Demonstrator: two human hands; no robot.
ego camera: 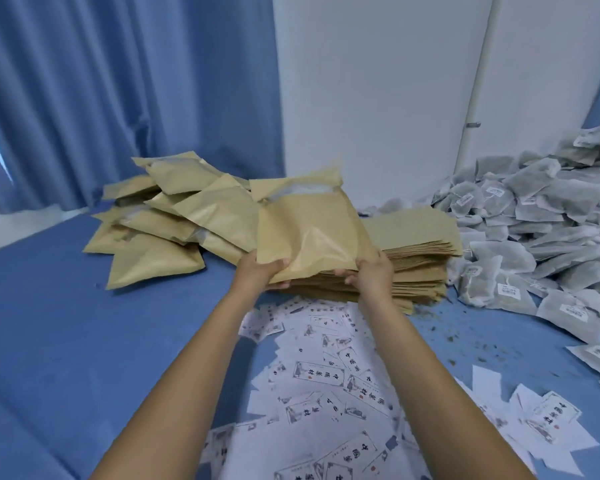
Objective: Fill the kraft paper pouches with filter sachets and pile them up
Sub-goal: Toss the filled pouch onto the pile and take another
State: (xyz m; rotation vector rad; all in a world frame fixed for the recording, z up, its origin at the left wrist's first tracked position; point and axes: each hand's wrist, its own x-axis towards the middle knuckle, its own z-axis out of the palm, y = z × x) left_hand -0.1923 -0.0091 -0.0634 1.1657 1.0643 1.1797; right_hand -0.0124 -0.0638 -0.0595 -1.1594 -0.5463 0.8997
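Observation:
I hold one kraft paper pouch (309, 230) up by its bottom edge, its open mouth at the far end showing pale sachet material inside. My left hand (257, 271) grips its lower left corner; my right hand (373, 275) grips the lower right. Under it lies a flat stack of empty pouches (420, 268). To the left sits a loose pile of filled pouches (160, 230). A big heap of grey filter sachets (541, 237) with white tags fills the right side.
All rests on a blue cloth surface (66, 341). Printed white paper labels (326, 375) lie scattered near me, between my forearms and to the right. Dark crumbs (465, 341) speckle the cloth. Blue curtain (101, 98) and white wall (378, 81) stand behind.

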